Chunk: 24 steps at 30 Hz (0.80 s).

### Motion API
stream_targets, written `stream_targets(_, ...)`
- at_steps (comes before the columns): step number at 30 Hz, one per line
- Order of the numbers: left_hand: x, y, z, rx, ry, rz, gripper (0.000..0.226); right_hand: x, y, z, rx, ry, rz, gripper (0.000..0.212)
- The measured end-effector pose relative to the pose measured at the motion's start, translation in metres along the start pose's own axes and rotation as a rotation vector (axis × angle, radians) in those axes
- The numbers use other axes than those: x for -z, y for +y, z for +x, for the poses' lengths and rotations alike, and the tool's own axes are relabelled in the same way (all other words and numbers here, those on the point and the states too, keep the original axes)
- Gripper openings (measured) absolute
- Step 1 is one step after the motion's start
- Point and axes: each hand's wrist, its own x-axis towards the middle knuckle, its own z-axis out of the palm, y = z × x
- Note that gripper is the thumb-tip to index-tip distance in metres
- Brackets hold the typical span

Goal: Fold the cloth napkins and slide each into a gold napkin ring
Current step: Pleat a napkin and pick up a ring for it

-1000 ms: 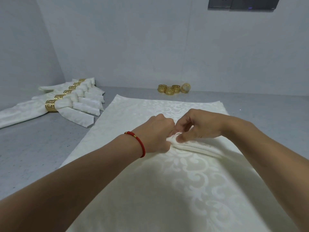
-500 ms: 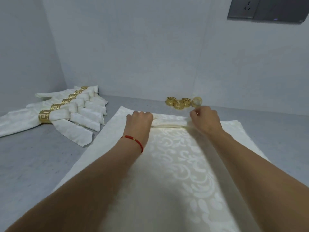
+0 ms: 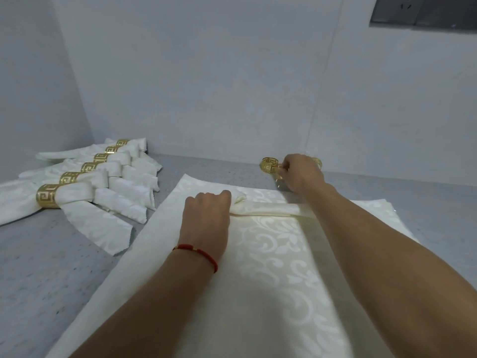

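A cream damask napkin [image 3: 278, 267] lies spread on the grey table, its far part gathered into a narrow pleated strip [image 3: 268, 209]. My left hand [image 3: 206, 215], with a red bracelet on the wrist, is closed on the left end of that strip and presses it down. Beyond the napkin's far edge, my right hand [image 3: 302, 174] is at the loose gold napkin rings [image 3: 269, 165], fingers curled around one of them. Another ring [image 3: 318, 162] peeks out behind the hand. I cannot tell whether the ring is lifted.
Several finished napkins [image 3: 98, 192] in gold rings lie fanned in a row at the left, near the corner. A grey wall stands close behind the table, and a dark socket panel [image 3: 423, 14] sits at the upper right.
Both hands carried the pleated strip to the far end of the napkin. My right hand then let go of it and went to the gold rings; my left hand stays on the strip.
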Motion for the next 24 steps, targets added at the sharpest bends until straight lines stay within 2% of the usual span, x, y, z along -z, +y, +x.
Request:
stream_targets(5,0.01,-0.006,-0.003,0.013,0.103,-0.11,0.022,0.044,0.028,-0.055,-0.128,0.172,0.632,0.016)
stream_targets(8,0.009,-0.012,-0.002,0.006,0.185,-0.18,0.033,0.066,0.055,-0.104,-0.24,0.257,0.925,0.022)
stream_targets(11,0.01,-0.012,-0.003,-0.047,0.26,-0.195,0.038,0.069,0.074,-0.136,-0.32,0.244,1.184,0.017)
stream_targets(18,0.014,-0.009,-0.003,-0.139,0.34,-0.235,0.044,0.061,0.074,-0.153,-0.278,0.023,1.376,0.043)
stream_targets(24,0.018,-0.001,-0.003,-0.175,0.408,-0.262,0.049,0.06,0.071,-0.154,-0.22,-0.179,1.395,0.029)
